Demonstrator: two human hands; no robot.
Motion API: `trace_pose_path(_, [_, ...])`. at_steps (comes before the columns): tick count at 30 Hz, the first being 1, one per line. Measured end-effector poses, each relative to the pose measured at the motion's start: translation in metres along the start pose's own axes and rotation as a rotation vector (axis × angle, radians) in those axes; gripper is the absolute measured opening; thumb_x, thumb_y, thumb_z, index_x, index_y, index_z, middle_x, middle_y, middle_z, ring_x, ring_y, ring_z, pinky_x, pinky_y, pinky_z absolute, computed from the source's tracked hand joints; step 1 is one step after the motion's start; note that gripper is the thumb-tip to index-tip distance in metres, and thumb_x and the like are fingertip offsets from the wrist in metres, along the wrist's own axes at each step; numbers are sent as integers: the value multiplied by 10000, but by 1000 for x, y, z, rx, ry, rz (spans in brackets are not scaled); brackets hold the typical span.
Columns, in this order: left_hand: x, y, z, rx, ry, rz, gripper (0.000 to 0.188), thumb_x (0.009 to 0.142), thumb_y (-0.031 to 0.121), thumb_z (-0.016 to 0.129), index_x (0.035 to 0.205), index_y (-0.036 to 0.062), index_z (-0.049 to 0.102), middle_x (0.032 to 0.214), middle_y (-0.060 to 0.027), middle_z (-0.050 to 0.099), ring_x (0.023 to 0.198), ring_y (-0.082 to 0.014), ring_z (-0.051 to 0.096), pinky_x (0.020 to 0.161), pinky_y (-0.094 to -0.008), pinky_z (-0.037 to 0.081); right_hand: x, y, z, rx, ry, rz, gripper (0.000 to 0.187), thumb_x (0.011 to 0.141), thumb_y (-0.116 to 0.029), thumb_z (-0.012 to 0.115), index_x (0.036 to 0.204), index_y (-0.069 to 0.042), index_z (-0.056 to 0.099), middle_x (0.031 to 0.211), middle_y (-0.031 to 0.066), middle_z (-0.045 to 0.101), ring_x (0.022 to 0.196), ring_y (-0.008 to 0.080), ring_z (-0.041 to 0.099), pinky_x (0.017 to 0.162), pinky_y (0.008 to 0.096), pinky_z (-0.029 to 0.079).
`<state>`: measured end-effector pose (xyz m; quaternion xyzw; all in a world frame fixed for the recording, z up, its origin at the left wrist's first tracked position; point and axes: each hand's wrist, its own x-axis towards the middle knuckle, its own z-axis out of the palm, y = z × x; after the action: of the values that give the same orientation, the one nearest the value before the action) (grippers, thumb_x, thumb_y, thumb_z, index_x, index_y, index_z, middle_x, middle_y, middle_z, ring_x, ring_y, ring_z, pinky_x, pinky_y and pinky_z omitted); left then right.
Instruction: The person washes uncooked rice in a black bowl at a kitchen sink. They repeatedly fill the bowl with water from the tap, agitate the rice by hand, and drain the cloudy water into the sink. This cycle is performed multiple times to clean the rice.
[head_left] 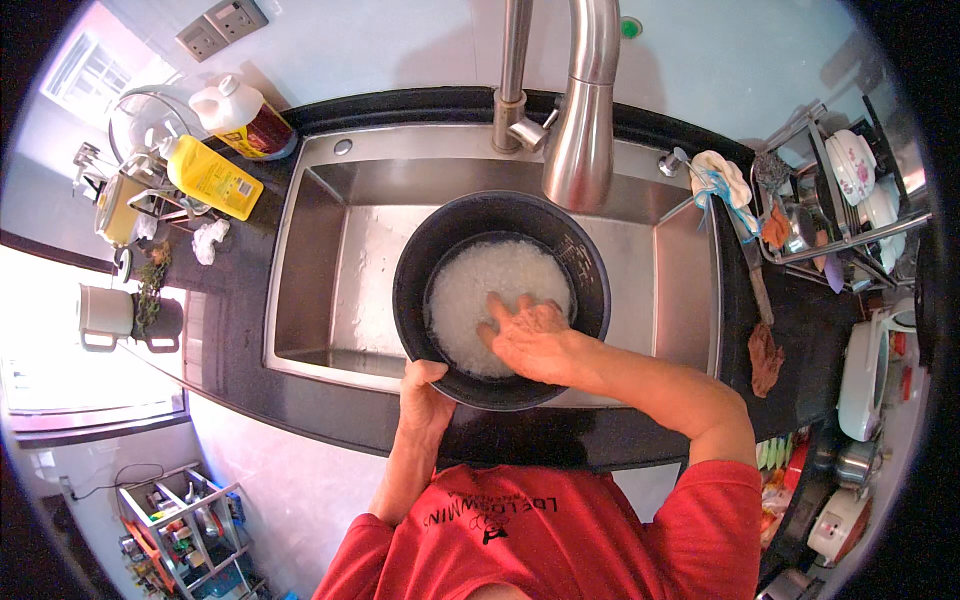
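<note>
A black rice cooker inner pot point(415, 275) is over the steel sink point(350, 270), its near side reaching across the sink's front edge. Inside lies white rice point(495, 275) in cloudy water. My left hand point(428, 392) holds the pot by its near-left rim, thumb over the edge and the other fingers hidden beneath. My right hand point(535, 340) reaches into the pot from the right. Its fingers are spread, their tips dipping into the rice, and I see nothing gripped in them.
A steel faucet point(585, 130) hangs just beyond the pot. Left of the sink stand a yellow bottle point(212, 178) and a white-capped jug point(245, 120). To the right are a knife point(760, 285), a cloth point(722, 180) and a dish rack point(830, 240).
</note>
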<state>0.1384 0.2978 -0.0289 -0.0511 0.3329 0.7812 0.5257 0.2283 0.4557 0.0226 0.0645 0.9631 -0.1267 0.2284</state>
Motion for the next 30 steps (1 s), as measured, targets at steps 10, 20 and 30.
trace_pose_path(10, [-2, 9, 0, 41, 17, 3, 613, 643, 113, 521, 1241, -12, 471, 1210, -140, 551, 1100, -299, 534, 980, -415, 421, -2, 37, -3, -21, 154, 128, 447, 815, -71, 489, 1261, -38, 473, 1255, 367, 394, 1018, 445, 563, 804, 473, 502])
trace_pose_path(20, [-1, 9, 8, 41, 27, 38, 602, 653, 92, 518, 1245, -4, 470, 1208, -131, 555, 1107, -296, 534, 996, -420, 410, 6, 48, 16, 72, 419, -41, 348, 825, -71, 468, 1169, -27, 498, 1343, 194, 397, 1124, 358, 506, 884, 473, 456])
trace_pose_path(30, [1, -2, 20, -1, -26, 52, 590, 655, 78, 512, 1238, -6, 477, 1204, -127, 559, 1090, -293, 547, 985, -415, 424, -21, 54, -27, 184, 360, -135, 405, 812, -59, 508, 1217, -42, 515, 1320, 149, 448, 1118, 332, 509, 894, 424, 466])
